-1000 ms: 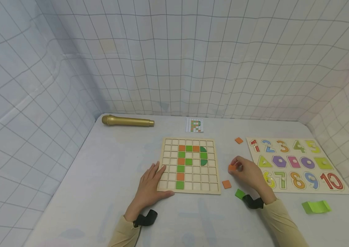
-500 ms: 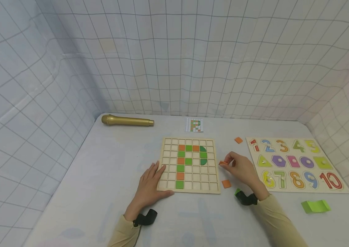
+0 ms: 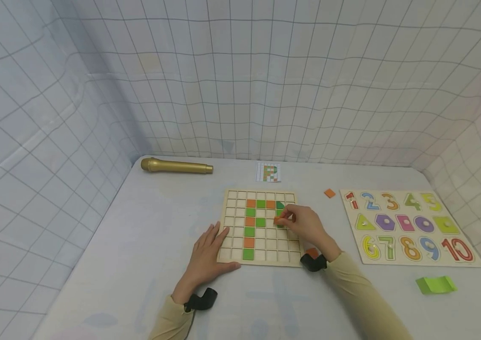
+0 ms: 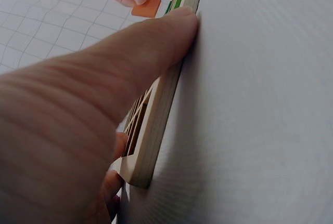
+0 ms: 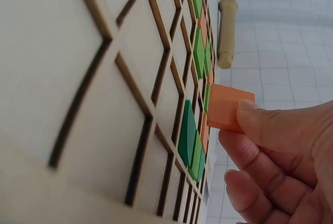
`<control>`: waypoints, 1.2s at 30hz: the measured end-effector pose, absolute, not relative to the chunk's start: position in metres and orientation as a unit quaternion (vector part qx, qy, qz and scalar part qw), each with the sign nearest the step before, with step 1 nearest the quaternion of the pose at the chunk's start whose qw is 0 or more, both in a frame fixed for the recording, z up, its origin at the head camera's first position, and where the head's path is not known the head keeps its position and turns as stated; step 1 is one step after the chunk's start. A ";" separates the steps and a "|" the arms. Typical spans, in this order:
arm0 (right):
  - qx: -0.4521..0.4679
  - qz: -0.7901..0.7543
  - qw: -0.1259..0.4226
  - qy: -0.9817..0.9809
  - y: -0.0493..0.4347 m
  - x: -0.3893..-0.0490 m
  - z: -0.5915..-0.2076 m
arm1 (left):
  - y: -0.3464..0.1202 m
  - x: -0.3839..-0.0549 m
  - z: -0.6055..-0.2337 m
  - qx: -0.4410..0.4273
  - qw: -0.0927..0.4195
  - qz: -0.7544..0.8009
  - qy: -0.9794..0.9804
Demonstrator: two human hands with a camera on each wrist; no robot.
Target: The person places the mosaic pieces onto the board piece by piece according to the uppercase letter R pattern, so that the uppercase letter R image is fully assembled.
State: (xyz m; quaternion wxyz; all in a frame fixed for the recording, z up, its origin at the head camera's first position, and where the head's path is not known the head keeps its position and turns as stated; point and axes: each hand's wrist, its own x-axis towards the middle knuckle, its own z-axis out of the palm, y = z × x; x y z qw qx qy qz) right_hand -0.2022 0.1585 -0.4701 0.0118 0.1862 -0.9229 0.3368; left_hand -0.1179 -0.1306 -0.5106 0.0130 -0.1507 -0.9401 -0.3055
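Observation:
A wooden grid board (image 3: 267, 244) lies on the table with orange and green tiles set in several of its cells. My left hand (image 3: 206, 259) rests at its near left corner, fingers extended on the left edge and thumb along the front edge. Over the right part of the board, my right hand (image 3: 307, 224) pinches a square orange tile (image 5: 225, 105) between thumb and fingers. In the right wrist view this tile is held upright, near the dark green rounded tile (image 5: 186, 135). The left wrist view shows my left thumb (image 4: 179, 26) against the board's side.
A small pattern card (image 3: 268, 172) lies behind the board. A gold microphone (image 3: 176, 166) is at the back left. Loose orange tiles lie right of the board, one at the back (image 3: 330, 193). Further right are a number puzzle (image 3: 398, 261) and a green curved block (image 3: 436, 285).
My right hand has moved left from beside the board to over its right columns, carrying the orange tile. The left hand has stayed at the corner.

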 end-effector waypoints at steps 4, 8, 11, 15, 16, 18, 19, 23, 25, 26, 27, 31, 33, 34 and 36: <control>0.192 0.325 0.003 -0.926 0.150 -0.205 -0.470 | -0.131 -0.118 -0.511 -0.150 0.012 -0.304 -0.941; 0.189 0.321 -0.012 -0.928 0.143 -0.206 -0.469 | -0.131 -0.118 -0.511 -0.150 0.011 -0.305 -0.940; 0.182 0.318 -0.025 -0.930 0.140 -0.207 -0.470 | -0.131 -0.117 -0.510 -0.151 0.012 -0.305 -0.940; 0.185 0.305 -0.031 -0.934 0.138 -0.209 -0.473 | -0.131 -0.117 -0.511 -0.148 0.008 -0.301 -0.942; 0.187 0.302 -0.031 -0.934 0.138 -0.209 -0.473 | -0.130 -0.117 -0.511 -0.147 0.007 -0.300 -0.942; 0.192 0.296 -0.032 -0.935 0.138 -0.210 -0.473 | -0.130 -0.117 -0.510 -0.144 0.005 -0.301 -0.943; 0.195 0.295 -0.032 -0.935 0.138 -0.210 -0.473 | -0.130 -0.117 -0.510 -0.143 0.004 -0.301 -0.943; 0.202 0.290 -0.033 -0.935 0.138 -0.211 -0.473 | -0.130 -0.117 -0.511 -0.143 0.005 -0.302 -0.942; 0.208 0.287 -0.029 -0.934 0.138 -0.211 -0.473 | -0.130 -0.117 -0.511 -0.144 0.006 -0.302 -0.942; 0.211 0.284 -0.027 -0.935 0.138 -0.211 -0.473 | -0.130 -0.117 -0.511 -0.145 0.007 -0.302 -0.942; 0.213 0.281 -0.024 -0.936 0.138 -0.211 -0.473 | -0.130 -0.117 -0.512 -0.145 0.008 -0.302 -0.942; 0.216 0.265 -0.010 -0.940 0.137 -0.210 -0.472 | -0.131 -0.117 -0.512 -0.146 0.011 -0.301 -0.942; 0.215 0.258 -0.005 -0.942 0.137 -0.210 -0.472 | -0.131 -0.117 -0.512 -0.147 0.012 -0.301 -0.942; 0.215 0.255 -0.003 -0.943 0.137 -0.210 -0.472 | -0.131 -0.117 -0.512 -0.147 0.012 -0.300 -0.942; 0.218 0.251 0.002 -0.943 0.137 -0.210 -0.471 | -0.131 -0.117 -0.512 -0.147 0.013 -0.300 -0.942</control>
